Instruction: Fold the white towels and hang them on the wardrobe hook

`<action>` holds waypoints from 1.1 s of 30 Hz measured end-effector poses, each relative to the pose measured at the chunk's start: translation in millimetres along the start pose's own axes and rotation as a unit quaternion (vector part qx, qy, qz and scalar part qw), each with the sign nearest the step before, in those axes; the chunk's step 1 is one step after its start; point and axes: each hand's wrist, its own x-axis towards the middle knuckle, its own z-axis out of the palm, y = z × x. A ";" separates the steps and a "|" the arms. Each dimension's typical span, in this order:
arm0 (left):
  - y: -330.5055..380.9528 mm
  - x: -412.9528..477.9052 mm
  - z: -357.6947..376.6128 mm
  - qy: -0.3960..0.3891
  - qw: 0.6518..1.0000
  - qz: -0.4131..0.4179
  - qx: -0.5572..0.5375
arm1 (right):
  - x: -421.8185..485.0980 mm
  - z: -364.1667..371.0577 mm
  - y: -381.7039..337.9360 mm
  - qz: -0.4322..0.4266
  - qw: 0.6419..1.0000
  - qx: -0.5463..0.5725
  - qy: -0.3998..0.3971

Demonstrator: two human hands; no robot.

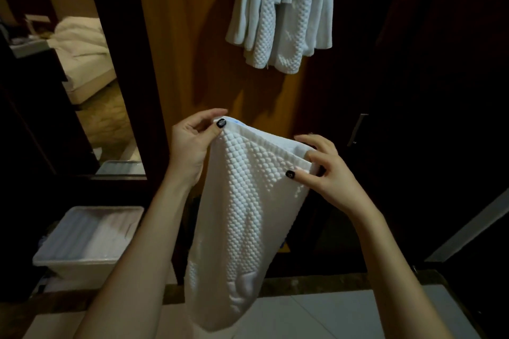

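Note:
A white waffle-textured towel (242, 217) hangs folded lengthwise in front of me, its lower end near the floor. My left hand (192, 143) pinches its upper left corner between thumb and fingers. My right hand (322, 170) pinches the upper right corner. Above, on the brown wardrobe door (187, 44), several white towels (281, 11) hang bunched from a hook that lies out of view beyond the top edge.
A translucent plastic bin (91, 239) stands on the floor at lower left. A mirror (68, 69) on the left reflects a bed. Dark wardrobe doors with a metal handle (356, 129) fill the right side. Pale floor tiles (330, 314) lie below.

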 end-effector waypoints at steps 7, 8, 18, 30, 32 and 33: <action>8.3 31.0 -0.9 -0.001 1.000 0.021 -0.001 | -9.0 -23.4 12.8 0.086 0.995 -0.033 0.032; 8.0 33.7 0.1 -0.001 1.000 0.027 0.012 | -10.6 -24.1 11.8 0.085 0.995 -0.019 0.045; 8.0 54.2 -4.0 0.025 0.951 0.106 0.289 | 3.3 -32.0 5.0 0.039 0.980 0.008 0.195; -60.7 11.6 42.7 0.085 0.944 -0.065 0.312 | 14.4 -11.2 28.1 0.159 0.965 -0.013 0.209; -62.4 -2.1 58.2 0.059 0.952 -0.067 0.292 | 8.0 -1.5 25.5 0.175 0.961 0.062 0.207; -61.7 -8.4 65.4 0.049 0.956 -0.062 0.282 | 4.6 2.4 23.2 0.182 0.956 0.099 0.207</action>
